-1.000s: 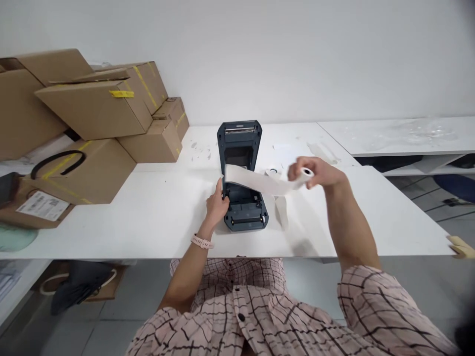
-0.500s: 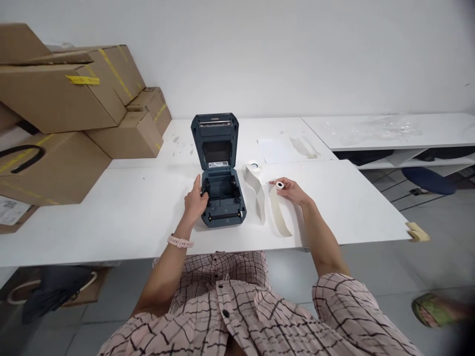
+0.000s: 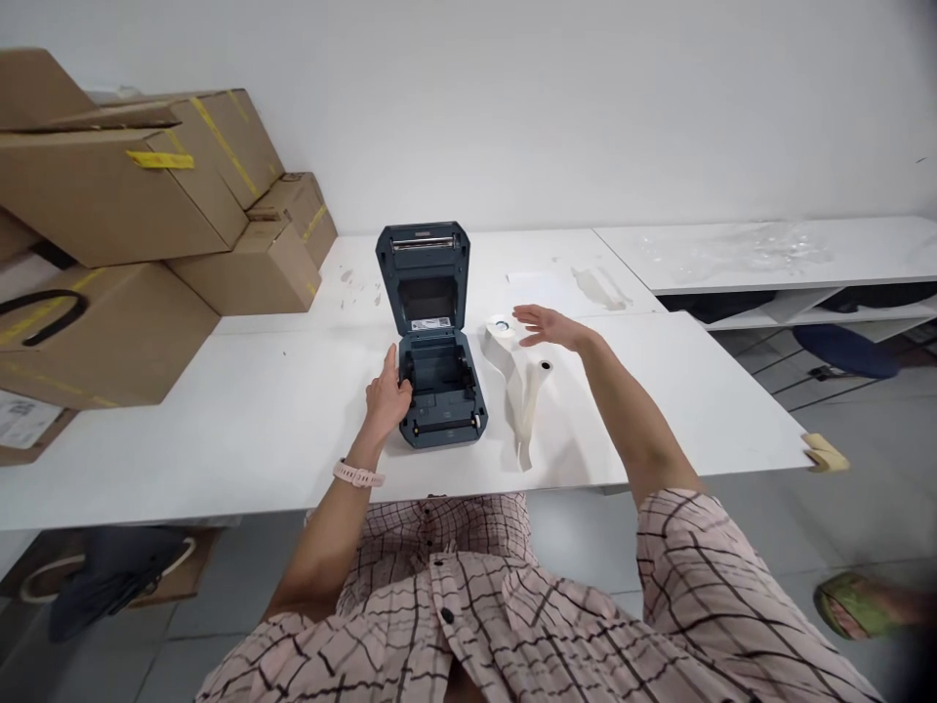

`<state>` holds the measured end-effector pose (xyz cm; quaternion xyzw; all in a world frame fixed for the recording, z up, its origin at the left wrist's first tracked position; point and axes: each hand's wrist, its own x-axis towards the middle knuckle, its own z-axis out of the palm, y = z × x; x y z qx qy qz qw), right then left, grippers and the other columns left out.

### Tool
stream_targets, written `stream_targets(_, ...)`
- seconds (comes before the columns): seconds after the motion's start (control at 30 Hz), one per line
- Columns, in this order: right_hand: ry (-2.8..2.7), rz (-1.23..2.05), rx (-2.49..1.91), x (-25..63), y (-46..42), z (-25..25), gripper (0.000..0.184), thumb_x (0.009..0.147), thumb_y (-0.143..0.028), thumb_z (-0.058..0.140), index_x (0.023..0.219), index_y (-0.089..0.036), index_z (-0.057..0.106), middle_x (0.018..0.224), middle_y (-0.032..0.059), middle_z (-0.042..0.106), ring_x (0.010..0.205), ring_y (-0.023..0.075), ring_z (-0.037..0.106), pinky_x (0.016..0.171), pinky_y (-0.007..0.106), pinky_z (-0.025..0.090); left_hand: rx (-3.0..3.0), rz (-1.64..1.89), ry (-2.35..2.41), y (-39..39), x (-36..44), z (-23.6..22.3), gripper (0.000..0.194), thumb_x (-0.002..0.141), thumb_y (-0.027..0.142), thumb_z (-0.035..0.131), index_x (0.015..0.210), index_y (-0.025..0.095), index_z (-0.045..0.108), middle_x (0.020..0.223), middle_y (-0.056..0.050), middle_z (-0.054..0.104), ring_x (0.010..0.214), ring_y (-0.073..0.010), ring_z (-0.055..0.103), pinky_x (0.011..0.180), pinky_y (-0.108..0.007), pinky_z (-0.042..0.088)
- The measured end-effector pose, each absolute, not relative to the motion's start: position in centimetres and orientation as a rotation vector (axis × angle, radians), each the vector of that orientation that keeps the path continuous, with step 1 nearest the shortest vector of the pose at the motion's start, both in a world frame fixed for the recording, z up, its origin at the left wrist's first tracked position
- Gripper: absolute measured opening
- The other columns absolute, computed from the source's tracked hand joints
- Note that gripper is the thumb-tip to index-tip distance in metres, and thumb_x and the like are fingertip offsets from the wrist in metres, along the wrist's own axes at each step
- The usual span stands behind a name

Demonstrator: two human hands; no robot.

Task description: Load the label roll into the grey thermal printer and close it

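Note:
A dark label printer (image 3: 440,391) stands on the white table with its lid (image 3: 425,273) raised and its inner bay showing. My left hand (image 3: 387,395) grips the printer's left side, fingers along the outside and thumb over the rim. To the right of the printer stands a roll of white labels (image 3: 501,330), its loose strip trailing toward me. A narrower paper roll (image 3: 544,369) lies just nearer, its own strip hanging across the first. Above and right of the label roll, my right hand (image 3: 549,327) is open with fingers spread, holding nothing.
Cardboard boxes (image 3: 117,195) with yellow tape are piled on the left of the table (image 3: 293,449). A white sheet (image 3: 538,288) lies toward the back. Clear plastic (image 3: 761,244) rests on the right-hand table, near a blue stool (image 3: 845,351). Another person's foot (image 3: 856,603) shows at lower right.
My right hand has let go of the narrower paper roll and moved up and left, toward the label roll. The narrower roll's strip has swung left. My left hand stays on the printer.

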<state>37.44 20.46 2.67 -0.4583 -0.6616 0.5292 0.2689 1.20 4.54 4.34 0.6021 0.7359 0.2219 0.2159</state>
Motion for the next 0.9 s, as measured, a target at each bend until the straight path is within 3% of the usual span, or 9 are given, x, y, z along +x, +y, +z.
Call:
stream_targets(0.07, -1.862, 1.481, -1.288, 34.7, 22.3, 2.9, 0.093, 0.051, -0.021, 0.093, 0.138, -0.025, 0.062, 0.158, 0.0136, 0.053, 0.148, 0.0368, 0.045, 0.123, 0.054, 0.036, 1.655, 0.606, 2.032, 4.6, 1.2, 4.4, 0.079, 0.093, 0.02, 0.046, 0.167, 0.02, 0.02, 0.129, -0.011, 0.075, 0.117, -0.03, 0.07, 0.107, -0.047, 0.048)
stream_targets(0.17, -1.858, 1.468, -1.266, 31.9, 22.8, 2.6, 0.075, 0.046, -0.022, 0.092, 0.118, -0.018, 0.07, 0.13, 0.0127, 0.072, 0.128, 0.0373, 0.06, 0.117, 0.053, 0.042, 1.656, 0.636, 2.019, 4.5, 0.9, 4.1, 0.079, 0.092, 0.021, 0.048, 0.167, 0.021, 0.022, 0.13, -0.01, 0.075, 0.117, -0.029, 0.07, 0.106, -0.045, 0.049)
stream_targets(0.27, -1.799, 1.404, -1.223, 31.1, 21.3, 3.0, 0.064, 0.054, -0.037, 0.089, 0.112, -0.018, 0.069, 0.114, 0.0104, 0.076, 0.112, 0.0328, 0.066, 0.106, 0.049, 0.05, 1.645, 0.716, 1.946, 4.4, 0.4, 3.5, 0.077, 0.094, 0.024, 0.049, 0.167, 0.02, 0.022, 0.132, -0.012, 0.074, 0.117, -0.0282, 0.07, 0.105, -0.045, 0.05)
stream_targets(0.4, -1.761, 1.387, -1.058, 30.6, 18.5, 6.4, 0.063, 0.07, -0.059, 0.076, 0.117, -0.019, 0.066, 0.108, 0.0107, 0.077, 0.1, 0.0294, 0.07, 0.091, 0.043, 0.057, 1.6, 0.788, 1.851, 4.1, -0.1, 3.0, 0.074, 0.098, 0.029, 0.046, 0.167, 0.021, 0.021, 0.141, -0.012, 0.07, 0.112, -0.0261, 0.073, 0.102, -0.044, 0.052)
stream_targets(0.53, -2.208, 1.295, -0.869, 26.0, 16.0, 10.5, 0.069, 0.062, -0.051, 0.087, 0.122, -0.022, 0.065, 0.12, 0.0076, 0.074, 0.109, 0.0302, 0.068, 0.093, 0.042, 0.055, 1.619, 0.808, 1.868, 3.9, 0.1, 2.8, 0.072, 0.099, 0.027, 0.044, 0.166, 0.02, 0.022, 0.14, -0.012, 0.07, 0.114, -0.0283, 0.072, 0.103, -0.046, 0.05)
stream_targets(0.67, -2.846, 0.906, -0.928, 19.7, 14.8, 11.5, 0.068, 0.058, -0.042, 0.09, 0.119, -0.023, 0.067, 0.122, 0.0091, 0.071, 0.108, 0.0332, 0.066, 0.089, 0.044, 0.053, 1.606, 0.808, 1.889, 3.7, 0.4, 2.7, 0.069, 0.1, 0.027, 0.043, 0.166, 0.021, 0.024, 0.137, -0.01, 0.072, 0.118, -0.0302, 0.07, 0.106, -0.048, 0.049)
stream_targets(0.9, -3.015, 0.743, -0.966, 17.5, 14.7, 10.1, 0.06, 0.06, -0.041, 0.088, 0.112, -0.022, 0.066, 0.112, 0.0071, 0.072, 0.101, 0.0312, 0.066, 0.08, 0.039, 0.051, 1.624, 0.794, 1.878, 3.6, 0.5, 2.7, 0.068, 0.102, 0.028, 0.039, 0.166, 0.018, 0.021, 0.144, -0.012, 0.067, 0.119, -0.032, 0.069, 0.108, -0.052, 0.047)
